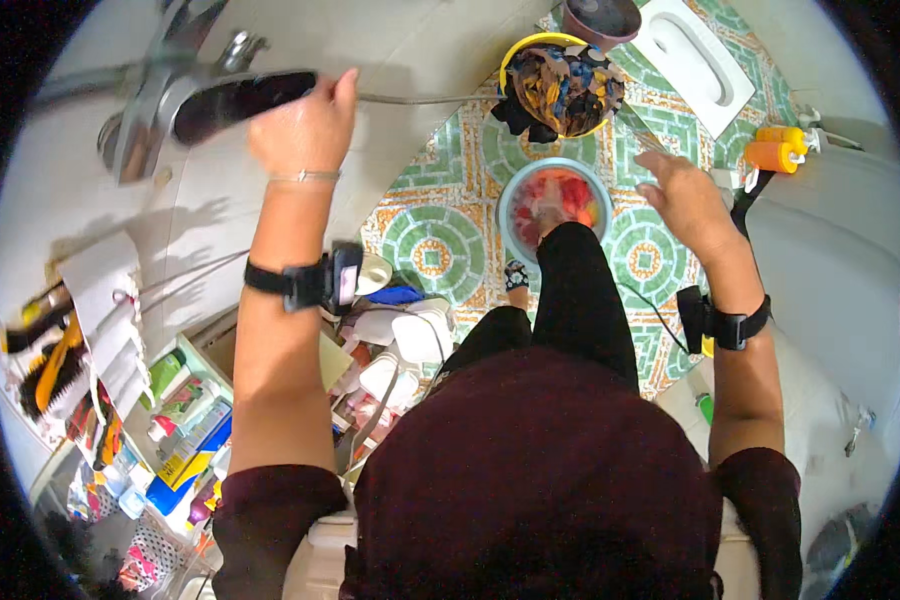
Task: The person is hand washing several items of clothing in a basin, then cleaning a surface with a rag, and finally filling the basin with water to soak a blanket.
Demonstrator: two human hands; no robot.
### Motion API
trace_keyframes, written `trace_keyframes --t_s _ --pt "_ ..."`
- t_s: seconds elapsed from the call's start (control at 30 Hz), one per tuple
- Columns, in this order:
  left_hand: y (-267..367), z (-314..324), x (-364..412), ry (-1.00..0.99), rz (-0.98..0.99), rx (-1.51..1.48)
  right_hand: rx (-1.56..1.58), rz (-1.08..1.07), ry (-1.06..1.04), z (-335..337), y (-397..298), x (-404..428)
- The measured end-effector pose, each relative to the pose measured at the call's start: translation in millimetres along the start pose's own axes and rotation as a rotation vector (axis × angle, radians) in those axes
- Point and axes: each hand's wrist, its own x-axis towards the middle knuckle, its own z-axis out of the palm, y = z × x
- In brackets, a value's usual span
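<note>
My left hand point(304, 127) is raised at the upper left, against the end of a dark, glossy oblong fixture point(244, 105) beside a chrome fitting on the wall; whether its fingers grip it is hidden. My right hand point(675, 191) hangs in the air at the right, fingers apart, holding nothing. Between and below them stands a round light-blue basin point(610, 214) with red and orange cloth point(574, 196) in water. One of my feet is in this basin; the other, in a patterned slipper point(517, 276), is beside it.
Beyond the basin, a yellow-rimmed bucket point(507, 64) holds dark patterned cloth, near a brown bucket point(604, 21) and a white squat toilet point(694, 64). Orange bottles point(772, 156) stand at right. Shelves with bottles point(184, 405), brushes point(60, 371) and white containers point(424, 330) crowd the left.
</note>
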Motion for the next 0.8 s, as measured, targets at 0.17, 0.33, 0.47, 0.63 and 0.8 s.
trace_keyframes --t_s 0.17,0.33,0.47,0.63,0.8 --pt "-6.0 9.9 5.5 -0.219 -0.071 -0.223 -0.106 -0.041 -0.001 -40.7 -55.2 -41.2" --pt "-4.9 -5.2 16.8 -0.381 -0.107 -0.242 -0.156 0.070 0.034 -80.0 -86.7 -90.4" --pt "-5.0 6.5 14.6 -0.375 -0.104 -0.192 -0.174 0.163 0.101 -84.1 -73.1 -111.0" --pt "-10.4 13.1 7.9 -0.266 -0.013 -0.104 -0.100 0.207 -0.015 -61.0 -36.4 -115.4" --pt "-7.6 3.0 2.5 -0.147 0.011 -0.126 0.009 0.165 0.013 -27.4 16.1 -91.7"
